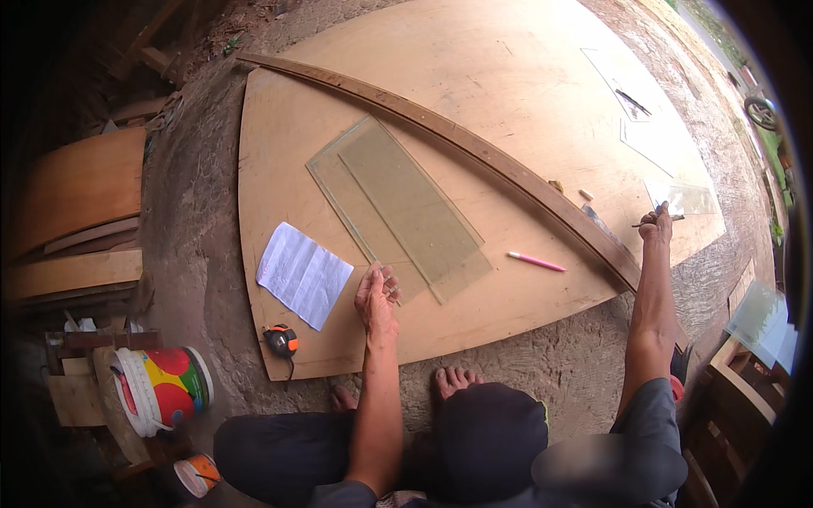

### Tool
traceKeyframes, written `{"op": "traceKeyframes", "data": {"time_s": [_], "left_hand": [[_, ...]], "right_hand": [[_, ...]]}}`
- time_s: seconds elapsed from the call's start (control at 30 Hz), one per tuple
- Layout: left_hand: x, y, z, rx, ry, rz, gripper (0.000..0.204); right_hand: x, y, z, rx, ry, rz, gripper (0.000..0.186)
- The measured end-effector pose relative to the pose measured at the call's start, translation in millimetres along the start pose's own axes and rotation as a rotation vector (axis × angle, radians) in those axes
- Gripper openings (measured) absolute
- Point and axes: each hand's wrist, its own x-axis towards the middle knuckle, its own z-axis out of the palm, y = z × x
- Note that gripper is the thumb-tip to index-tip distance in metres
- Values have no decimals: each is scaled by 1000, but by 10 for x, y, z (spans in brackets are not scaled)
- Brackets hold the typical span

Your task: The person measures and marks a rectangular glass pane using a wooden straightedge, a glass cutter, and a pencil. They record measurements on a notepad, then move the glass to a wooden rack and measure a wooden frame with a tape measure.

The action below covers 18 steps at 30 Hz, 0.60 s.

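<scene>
My left hand grips the near corner of the clear glass panes, which lie overlapping on the plywood board. My right hand is at the board's right side, closed on a thin dark tool over a small glass piece. A long wooden straightedge runs diagonally across the board, beyond the panes. A creased paper and a tape measure lie left of my left hand. A pink pen lies between my hands.
Lumber is stacked at left, beside a colourful bucket and a small tub. More glass pieces and a dark tool lie at the board's far right. Glass sheets rest on wood at right. My feet are by the board's near edge.
</scene>
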Motion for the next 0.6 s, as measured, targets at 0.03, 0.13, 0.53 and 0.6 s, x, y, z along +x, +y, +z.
{"op": "traceKeyframes", "data": {"time_s": [0.03,0.13,0.53,0.6], "left_hand": [[-4,-6,-6,7,-2,4,39],[-19,-24,-24,30,44,-30,39],[75,-24,-87,-14,113,-41,55],[70,-12,-69,-65,102,-41,52]], "right_hand": [[45,19,-21,-65,23,-9,30],[139,21,-122,-288,77,40,30],[40,-347,-329,-873,93,-174,17],[-359,-268,-133,-922,-22,-349,23]]}}
